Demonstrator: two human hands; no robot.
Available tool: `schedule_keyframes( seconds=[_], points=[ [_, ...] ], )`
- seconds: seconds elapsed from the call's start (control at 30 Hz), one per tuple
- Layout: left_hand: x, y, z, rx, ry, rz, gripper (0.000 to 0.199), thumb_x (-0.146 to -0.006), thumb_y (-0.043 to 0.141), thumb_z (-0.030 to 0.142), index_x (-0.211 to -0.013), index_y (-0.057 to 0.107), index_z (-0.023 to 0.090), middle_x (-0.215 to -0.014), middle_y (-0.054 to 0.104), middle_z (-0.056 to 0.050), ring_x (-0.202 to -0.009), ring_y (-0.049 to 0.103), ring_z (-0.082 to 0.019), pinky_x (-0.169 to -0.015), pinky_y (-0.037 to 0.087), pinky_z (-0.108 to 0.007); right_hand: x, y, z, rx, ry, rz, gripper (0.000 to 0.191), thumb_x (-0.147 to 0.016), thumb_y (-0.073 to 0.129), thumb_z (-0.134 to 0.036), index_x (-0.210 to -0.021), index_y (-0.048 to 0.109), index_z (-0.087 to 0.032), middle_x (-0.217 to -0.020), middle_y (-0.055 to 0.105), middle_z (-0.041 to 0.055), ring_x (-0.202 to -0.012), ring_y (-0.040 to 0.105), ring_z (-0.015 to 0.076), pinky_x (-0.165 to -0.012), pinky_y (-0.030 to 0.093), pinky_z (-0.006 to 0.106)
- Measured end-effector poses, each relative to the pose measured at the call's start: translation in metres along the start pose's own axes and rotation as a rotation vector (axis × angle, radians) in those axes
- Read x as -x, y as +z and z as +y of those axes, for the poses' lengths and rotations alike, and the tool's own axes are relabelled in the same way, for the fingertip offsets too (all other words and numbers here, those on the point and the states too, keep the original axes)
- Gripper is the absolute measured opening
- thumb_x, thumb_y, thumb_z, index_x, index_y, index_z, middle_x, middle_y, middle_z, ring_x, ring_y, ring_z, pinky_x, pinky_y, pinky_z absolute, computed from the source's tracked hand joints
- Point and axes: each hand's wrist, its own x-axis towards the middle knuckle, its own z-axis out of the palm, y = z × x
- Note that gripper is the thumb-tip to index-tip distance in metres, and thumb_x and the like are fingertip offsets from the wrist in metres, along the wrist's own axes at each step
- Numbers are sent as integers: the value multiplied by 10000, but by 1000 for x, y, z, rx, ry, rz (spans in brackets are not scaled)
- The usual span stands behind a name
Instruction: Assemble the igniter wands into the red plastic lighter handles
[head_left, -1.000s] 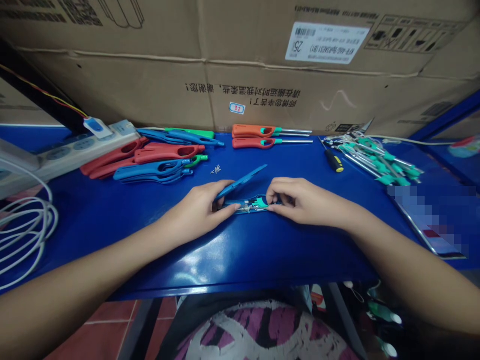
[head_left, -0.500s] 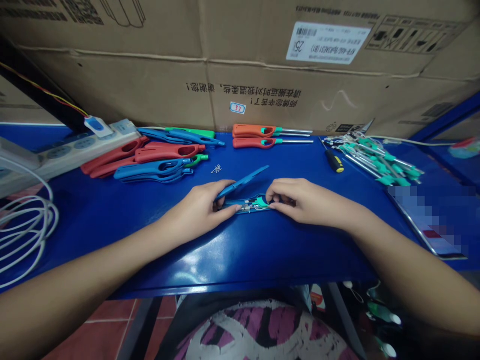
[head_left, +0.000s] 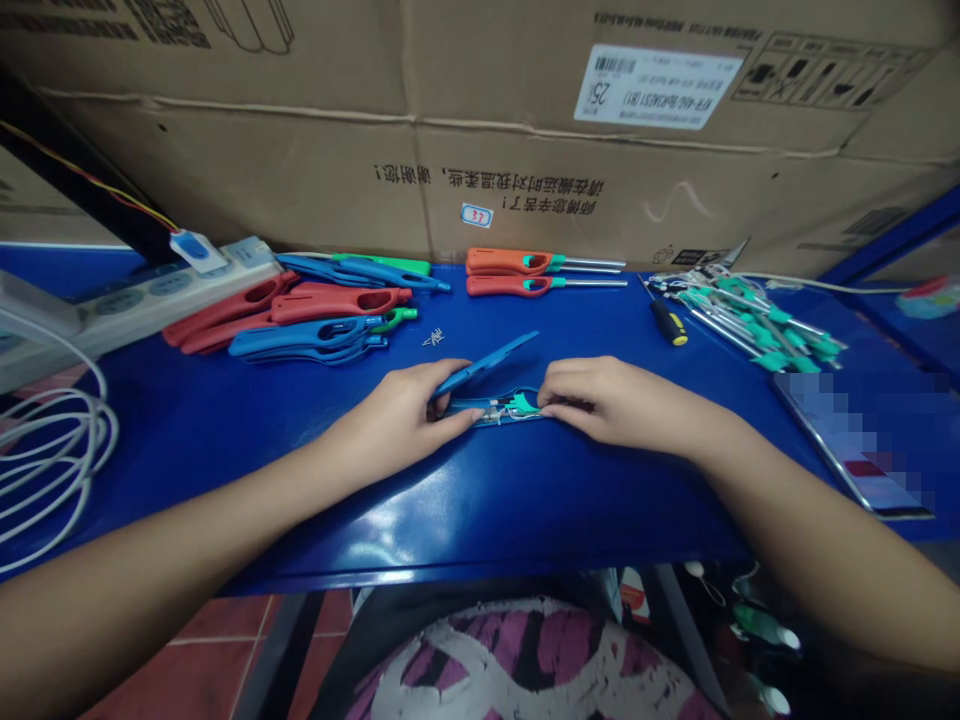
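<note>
Low over the blue table, an opened blue lighter casing [head_left: 489, 362] is held between my hands, its upper half tilted up away from the lower half. Inside the lower half lie a green trigger piece [head_left: 523, 403], thin wires and small metal parts. My left hand [head_left: 409, 415] is closed around the left end of both halves, thumb on the inner parts. At the right end, my right hand [head_left: 592, 400] pinches the lower half near the green piece with thumb and fingers. Its curled fingers hide that end.
Behind stands a cardboard box [head_left: 300, 190]. Red lighter casings [head_left: 330, 303], blue casings [head_left: 307, 340] and a power strip [head_left: 142, 305] lie left. Small screws [head_left: 433, 338], orange-red lighters [head_left: 506, 262], a screwdriver [head_left: 667, 322], metal tubes with green parts [head_left: 772, 320] and a phone [head_left: 847, 450] lie around.
My right hand has shifted very slightly to the right along the lower casing half. My left hand and the tilted upper half stay in place.
</note>
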Motion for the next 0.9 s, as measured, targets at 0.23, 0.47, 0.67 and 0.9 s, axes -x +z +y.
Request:
schedule_keyframes(
  seconds=[0.23, 0.47, 0.67, 0.9],
  points=[
    [-1, -1, 0, -5, -4, -11, 407, -912, 653, 428, -1233, 623, 180, -732, 591, 31, -599, 552, -136, -575, 413, -243, -1, -1, -1, 45, -19, -21, 151, -979, 539, -190, -921, 675, -167, -919, 649, 55, -808, 603, 166, -725, 454, 289],
    [0, -2, 2, -6, -16, -19, 411, -914, 642, 443, -1232, 622, 184, -747, 601, 24, -611, 559, -143, -577, 419, -247, 1, -2, 1, 36, -52, -21, 175, -980, 516, -164, -923, 681, -172, -914, 647, 58, -822, 606, 173, -749, 465, 300],
    [0, -2, 4, -11, -17, -16, 406, -915, 640, 429, -1229, 625, 172, -744, 601, 21, -603, 550, -139, -578, 419, -249, 1, -1, 0, 42, -42, -29, 160, -979, 537, -198, -942, 689, -161, -927, 646, 65, -818, 614, 174, -735, 469, 297],
    [0, -2, 2, -6, -12, -10, 406, -911, 646, 422, -1230, 626, 171, -755, 608, 20, -621, 564, -141, -587, 424, -249, 0, 0, 0, 54, -29, -10, 170, -990, 534, -201, -931, 690, -166, -929, 660, 67, -827, 623, 175, -756, 475, 298]
  ],
)
